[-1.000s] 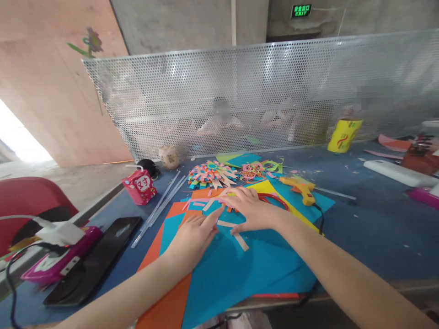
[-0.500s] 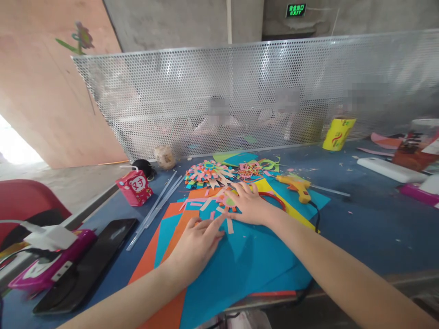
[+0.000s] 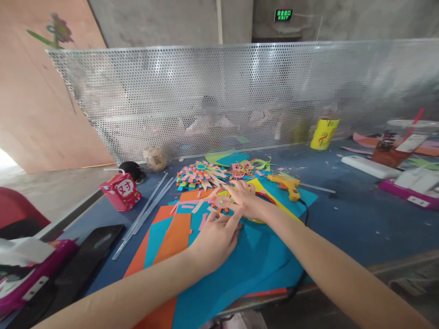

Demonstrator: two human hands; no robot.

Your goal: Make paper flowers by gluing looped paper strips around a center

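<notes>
Right hand (image 3: 245, 201): palm down, fingers apart and lightly bent over the flower; whether it grips cannot be told.
Left hand (image 3: 214, 242): narrow, fingers curled, index finger directed at the right hand and meeting or overlapping it in view; whether it holds anything cannot be told.
Flower (image 3: 218, 200): small, pink and orange, fringed; lies beneath the right fingertips, above the blue paper.
Strips (image 3: 198, 206): loose, pale and pink, flat to the left of the flower, near the left knuckles.
Blue paper (image 3: 219, 283): under both hands; reaches the near edge of the tabletop (image 3: 350, 233).
Orange paper (image 3: 174, 235): left of the left hand, overlapping the blue.
Fringed pile (image 3: 200, 174): just beyond the strips; limits room forward.
Glue gun (image 3: 290, 185): right of the right hand, on its side, cord trailing towards the near edge.
Left side: glue sticks (image 3: 146, 214) lie between the papers and the drink box (image 3: 120, 192).
Right side: widest room, beyond the right forearm; small scraps only.
Rear limit: mesh screen (image 3: 171, 91), upright.
Hidden: right thumb; much of the flower; part of the red loop (image 3: 266, 197), behind the right wrist.
Cut off: power strip (image 3: 41, 285), at the left margin.
Unclear: figures behind the mesh screen, blurred.
</notes>
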